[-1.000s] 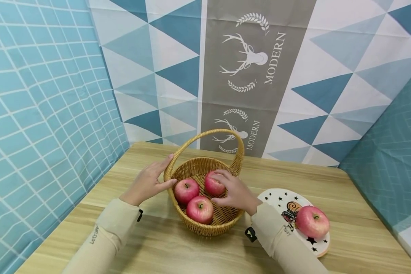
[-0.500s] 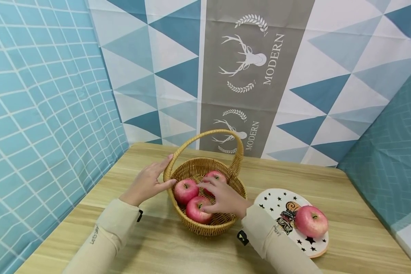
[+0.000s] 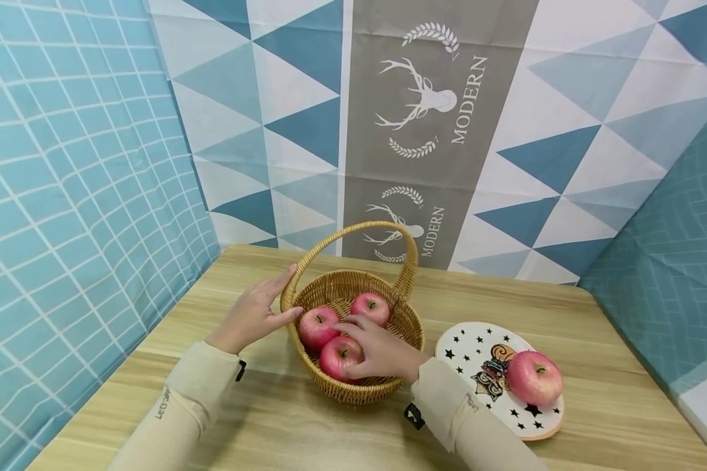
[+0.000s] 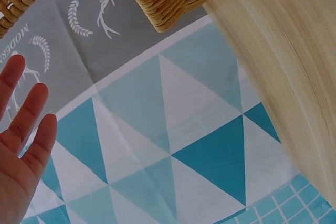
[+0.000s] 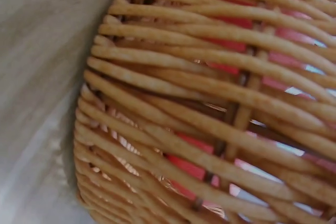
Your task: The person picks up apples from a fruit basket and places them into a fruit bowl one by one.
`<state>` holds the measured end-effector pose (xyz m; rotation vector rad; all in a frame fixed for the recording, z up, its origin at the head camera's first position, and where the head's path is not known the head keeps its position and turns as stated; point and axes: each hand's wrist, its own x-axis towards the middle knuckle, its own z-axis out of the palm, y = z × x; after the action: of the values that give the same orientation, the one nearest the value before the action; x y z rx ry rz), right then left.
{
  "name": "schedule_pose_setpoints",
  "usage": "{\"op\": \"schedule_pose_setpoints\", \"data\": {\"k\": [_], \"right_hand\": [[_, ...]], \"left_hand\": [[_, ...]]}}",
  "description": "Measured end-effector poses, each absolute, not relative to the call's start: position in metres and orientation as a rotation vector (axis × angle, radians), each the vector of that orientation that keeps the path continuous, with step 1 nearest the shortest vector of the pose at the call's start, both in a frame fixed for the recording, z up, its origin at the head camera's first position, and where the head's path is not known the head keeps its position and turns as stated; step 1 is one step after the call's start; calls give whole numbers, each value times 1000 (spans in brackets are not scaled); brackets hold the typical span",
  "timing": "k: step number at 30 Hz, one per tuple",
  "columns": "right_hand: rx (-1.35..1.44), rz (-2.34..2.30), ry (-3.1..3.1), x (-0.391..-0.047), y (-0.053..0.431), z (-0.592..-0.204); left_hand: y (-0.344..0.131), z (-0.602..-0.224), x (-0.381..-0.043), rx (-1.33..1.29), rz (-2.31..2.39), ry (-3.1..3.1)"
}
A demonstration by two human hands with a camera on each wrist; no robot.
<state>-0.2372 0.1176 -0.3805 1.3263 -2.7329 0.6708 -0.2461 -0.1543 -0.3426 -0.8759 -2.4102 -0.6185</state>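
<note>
A wicker basket (image 3: pixel 353 394) with a tall arched handle (image 3: pixel 370 225) holds three red apples: a left one (image 3: pixel 316 329), a back one (image 3: pixel 370 307) and a front one (image 3: pixel 337 358). My left hand (image 3: pixel 253 315) touches the basket's left side near the handle's foot, fingers extended; several of its fingers (image 4: pixel 30 109) show in the left wrist view. Inside the basket, my right hand (image 3: pixel 383 350) curves over the front apple, thumb at its right side and fingers across its top. The right wrist view is filled by the basket's weave (image 5: pixel 178 77), with red patches behind it; the hand is hidden there.
Right of the basket, a white plate (image 3: pixel 456 353) with stars and a cartoon animal bears another red apple (image 3: pixel 535 378). Everything stands on a wooden table (image 3: pixel 306 435). Patterned cloths, including a blue grid cloth (image 3: pixel 82 196) at left, surround the table.
My right hand has left the back apple and moved forward and slightly left onto the front apple. The back apple is now fully visible. My left hand has stayed in place.
</note>
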Motion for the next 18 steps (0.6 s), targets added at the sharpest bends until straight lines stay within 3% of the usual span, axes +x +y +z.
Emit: {"op": "schedule_pose_setpoints", "data": {"k": [18], "right_hand": [[1333, 621, -2783, -234, 114, -388]], "left_hand": [[-155, -348, -249, -909, -655, -2329]]}}
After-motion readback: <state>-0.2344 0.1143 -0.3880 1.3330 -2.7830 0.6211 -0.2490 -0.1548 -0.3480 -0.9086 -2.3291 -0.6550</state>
